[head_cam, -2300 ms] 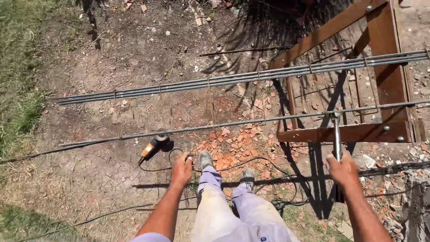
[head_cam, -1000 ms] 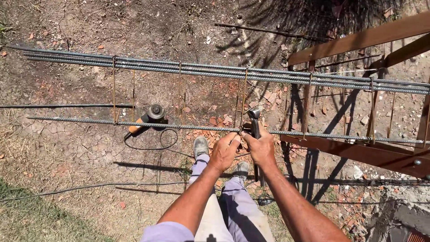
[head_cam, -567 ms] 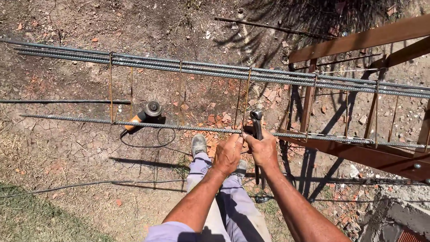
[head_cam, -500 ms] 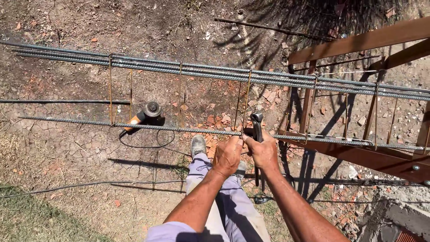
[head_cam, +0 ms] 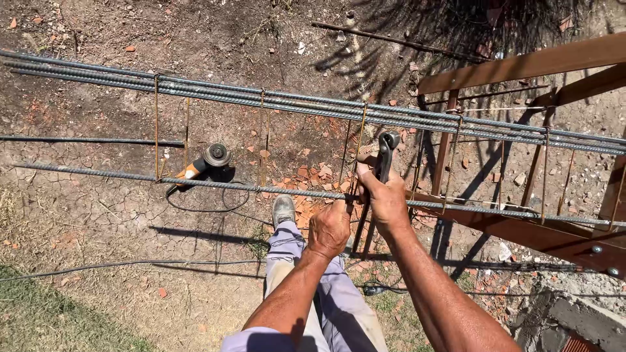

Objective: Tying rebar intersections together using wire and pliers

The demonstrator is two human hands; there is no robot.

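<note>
My right hand [head_cam: 386, 199] grips the handles of steel pincers [head_cam: 385, 154], whose jaws point up and away from me. My left hand [head_cam: 329, 227] is closed on the near ribbed steel bar [head_cam: 195, 182] where a rusty wire stirrup [head_cam: 352, 156] crosses it. Both hands meet at that joint. The far bundle of ribbed bars [head_cam: 274, 101] runs parallel above, linked to the near bar by several stirrups [head_cam: 156, 127]. My legs in pale trousers and a grey shoe [head_cam: 283, 210] stand below the bar.
An angle grinder [head_cam: 205, 163] with an orange handle lies on the cracked dirt under the bars, its cable looping toward me. A brown steel trestle [head_cam: 521, 215] holds the bars at right. Brick rubble [head_cam: 306, 176] is scattered; a concrete block [head_cam: 574, 313] sits at bottom right.
My left hand came up from beside my leg to the near bar. My right hand brought the pincers left to the same stirrup joint, and both hands have stayed there.
</note>
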